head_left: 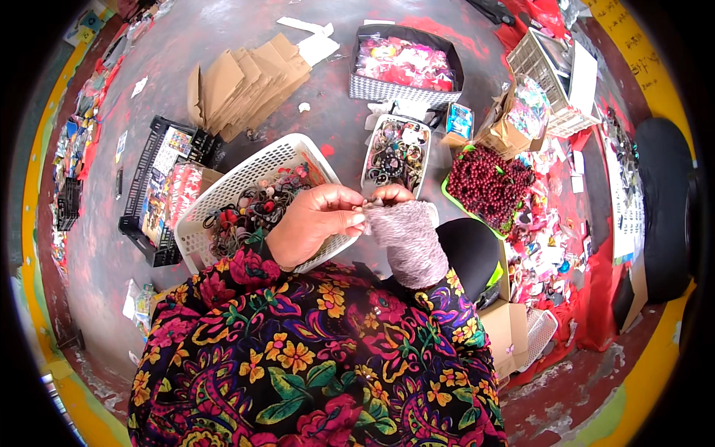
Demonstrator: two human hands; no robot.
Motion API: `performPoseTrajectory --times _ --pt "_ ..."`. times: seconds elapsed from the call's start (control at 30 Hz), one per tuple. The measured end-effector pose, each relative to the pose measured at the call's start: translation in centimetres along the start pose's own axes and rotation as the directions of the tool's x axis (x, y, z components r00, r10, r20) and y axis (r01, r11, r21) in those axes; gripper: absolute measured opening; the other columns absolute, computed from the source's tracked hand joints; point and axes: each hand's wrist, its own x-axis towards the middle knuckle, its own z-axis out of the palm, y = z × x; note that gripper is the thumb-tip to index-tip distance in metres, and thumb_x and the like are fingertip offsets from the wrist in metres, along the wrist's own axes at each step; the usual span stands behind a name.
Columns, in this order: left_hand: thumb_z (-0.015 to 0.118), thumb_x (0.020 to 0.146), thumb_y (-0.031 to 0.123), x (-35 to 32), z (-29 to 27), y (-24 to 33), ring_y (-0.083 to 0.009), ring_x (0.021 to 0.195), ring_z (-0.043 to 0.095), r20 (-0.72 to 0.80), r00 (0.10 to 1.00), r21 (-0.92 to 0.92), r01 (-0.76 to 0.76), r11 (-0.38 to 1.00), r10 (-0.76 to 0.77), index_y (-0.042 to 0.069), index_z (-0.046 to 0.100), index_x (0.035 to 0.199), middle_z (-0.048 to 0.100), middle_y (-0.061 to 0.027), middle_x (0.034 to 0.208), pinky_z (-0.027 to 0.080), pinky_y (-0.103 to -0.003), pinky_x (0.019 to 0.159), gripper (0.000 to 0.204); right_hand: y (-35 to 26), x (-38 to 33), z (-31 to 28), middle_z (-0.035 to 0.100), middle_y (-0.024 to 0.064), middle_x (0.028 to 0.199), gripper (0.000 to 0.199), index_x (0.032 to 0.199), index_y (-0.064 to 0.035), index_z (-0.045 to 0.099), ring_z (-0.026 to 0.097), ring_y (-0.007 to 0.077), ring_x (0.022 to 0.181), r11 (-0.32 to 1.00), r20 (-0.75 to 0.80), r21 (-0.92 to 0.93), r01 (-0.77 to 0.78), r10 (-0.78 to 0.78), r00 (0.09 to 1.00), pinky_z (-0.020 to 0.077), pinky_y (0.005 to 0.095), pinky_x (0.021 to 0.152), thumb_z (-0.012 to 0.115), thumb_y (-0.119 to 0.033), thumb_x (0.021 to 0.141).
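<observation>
Hair tie (366, 212), tiny and hard to make out, pinched between left hand (313, 223) and right hand (395, 205), both grips clamped on it, above white basket (223, 194) of hair ties; red beads (491, 182) right of basket

Free room: bare grey floor (186, 45) upper left, open as far as the flattened cartons (242, 82).
Obstacles, left: white basket (223, 194) under the left hand (309, 223), touching a black crate (149, 201).
Ahead: small tray (398, 153), just beyond the right hand (391, 195); grey box (406, 67) behind it.
Right: green tray of red beads (488, 182), cartons, packets crowd together; gaps there probably too narrow, view distorted.
</observation>
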Motion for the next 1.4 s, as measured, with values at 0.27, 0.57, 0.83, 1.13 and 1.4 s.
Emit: performPoseTrajectory --times 0.27,0.57,0.83,1.13,1.4 --pt "0.058 0.087 0.005 -0.1 0.0 0.3 -0.0121 0.078 0.060 0.054 0.995 0.112 0.079 0.991 -0.086 -0.001 0.055 0.100 0.061 -0.0066 0.089 0.050 -0.025 0.071 0.015 0.1 -1.2 -0.5 0.057 0.0066 0.075 0.016 0.089 -0.0047 0.058 0.057 0.0142 0.072 0.853 0.055 -0.496 0.164 -0.157 0.986 0.0450 0.0263 0.064 0.063 -0.018 0.081" --pt "0.060 0.086 0.004 0.0 -0.8 -0.8 -0.0140 0.081 0.062 0.013 0.996 -0.120 0.084 0.989 -0.083 0.000 0.055 0.100 0.062 -0.0080 0.092 0.050 -0.025 0.074 0.015 -1.9 -0.6 -0.1 0.057 0.0126 0.067 0.013 0.072 -0.0069 0.059 0.060 0.0285 0.070 -0.009 0.404 -0.899 0.438 -0.406 0.820 0.0475 0.0382 0.060 0.062 -0.019 0.067" --pt "0.057 0.088 0.004 0.0 -0.4 -0.5 -0.0138 0.084 0.061 0.027 0.999 -0.011 0.037 0.999 -0.036 -0.003 0.054 0.102 0.062 -0.0088 0.094 0.051 -0.026 0.076 0.016 0.2 0.4 -2.2 0.055 0.0102 0.075 0.019 0.093 -0.0052 0.057 0.057 0.0271 0.075 -0.232 0.252 -0.952 0.198 -0.233 0.939 0.0456 0.0381 0.061 0.054 -0.010 0.075" --pt "0.057 0.088 0.005 -0.6 -0.1 0.2 -0.0106 0.078 0.061 -0.004 1.000 0.197 0.014 0.980 -0.013 -0.003 0.057 0.104 0.063 -0.0060 0.089 0.051 -0.024 0.070 0.017 -1.8 -0.5 -1.9 0.061 0.0107 0.087 0.026 0.098 -0.0081 0.059 0.063 0.0239 0.071 -0.082 0.359 -0.933 0.350 -0.263 0.896 0.0505 0.0315 0.062 0.054 -0.004 0.073" --pt "0.058 0.087 0.003 -0.2 0.4 -0.5 -0.0117 0.078 0.062 0.005 0.999 0.253 -0.032 0.967 0.032 -0.004 0.057 0.101 0.063 -0.0078 0.088 0.052 -0.024 0.069 0.015 0.6 -1.5 -1.6 0.063 0.0071 0.091 0.020 0.096 0.0006 0.061 0.061 0.0129 0.078 0.995 0.047 -0.088 -0.055 0.059 0.997 0.0474 0.0251 0.068 0.062 -0.012 0.080"
